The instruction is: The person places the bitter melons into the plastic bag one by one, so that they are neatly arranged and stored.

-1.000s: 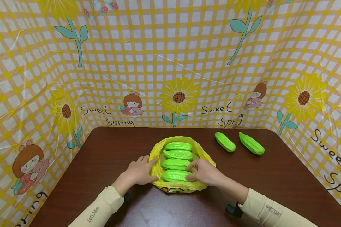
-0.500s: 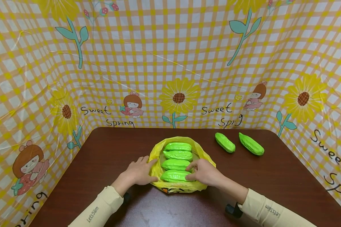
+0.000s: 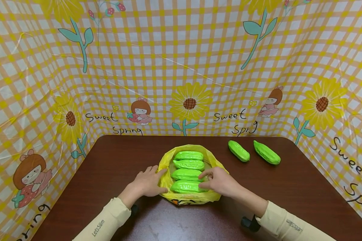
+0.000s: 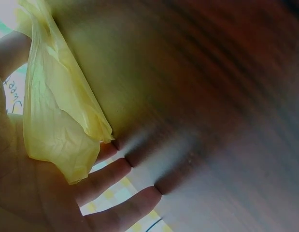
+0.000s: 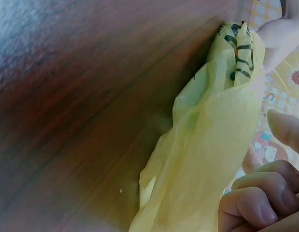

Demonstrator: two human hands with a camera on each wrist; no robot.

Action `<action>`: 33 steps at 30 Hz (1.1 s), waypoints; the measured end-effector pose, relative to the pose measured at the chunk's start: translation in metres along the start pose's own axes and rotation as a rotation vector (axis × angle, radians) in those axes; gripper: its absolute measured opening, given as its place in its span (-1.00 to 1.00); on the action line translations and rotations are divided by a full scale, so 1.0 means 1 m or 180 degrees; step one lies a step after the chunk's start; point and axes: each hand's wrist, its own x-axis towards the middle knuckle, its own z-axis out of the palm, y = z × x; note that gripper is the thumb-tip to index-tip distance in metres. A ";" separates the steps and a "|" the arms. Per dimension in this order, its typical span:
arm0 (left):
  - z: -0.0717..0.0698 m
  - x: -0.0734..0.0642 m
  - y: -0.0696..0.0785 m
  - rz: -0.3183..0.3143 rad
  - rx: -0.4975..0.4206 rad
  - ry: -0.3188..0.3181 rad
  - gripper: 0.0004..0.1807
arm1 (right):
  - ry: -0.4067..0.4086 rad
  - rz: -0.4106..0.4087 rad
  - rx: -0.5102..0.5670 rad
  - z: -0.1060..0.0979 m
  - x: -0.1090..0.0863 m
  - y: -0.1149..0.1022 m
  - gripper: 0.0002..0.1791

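Several bright green, ridged bitter gourds [image 3: 188, 174] lie in a row, one behind another, inside a rolled-down yellow plastic bag [image 3: 211, 157]. My left hand [image 3: 147, 181] touches the bag's left rim. In the left wrist view its fingers are extended, with their tips on the table and the bag's edge against the palm. Over the right rim reaches my right hand [image 3: 221, 182], its thumb and index finger spread apart at the right end of the nearest gourd [image 3: 185, 186]. Whether they still touch it I cannot tell. The other fingers [image 5: 265, 198] are loosely curled beside the bag.
Two more green gourds lie apart at the back right of the dark wooden table [image 3: 120, 150], one on the left [image 3: 239, 151] and one on the right [image 3: 266, 152]. A checked, flower-printed cloth [image 3: 157, 67] encloses the table's back and sides.
My right hand has drawn slightly right and its thumb and index finger have eased off the nearest gourd's end. The left hand, the bag and the gourds stay in place.
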 end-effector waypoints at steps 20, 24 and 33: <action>0.004 0.002 -0.002 0.0013 0.0000 0.0003 -0.11 | 0.0547 0.0351 0.0150 -0.050 0.001 0.028 -0.53; 0.004 0.001 -0.002 0.0000 -0.0029 -0.0008 -0.11 | 0.0610 0.0465 0.0084 -0.058 0.003 0.035 -0.52; 0.002 0.002 -0.002 0.0011 0.0020 0.0000 -0.12 | 0.0888 0.0585 0.0260 -0.069 0.008 0.052 -0.42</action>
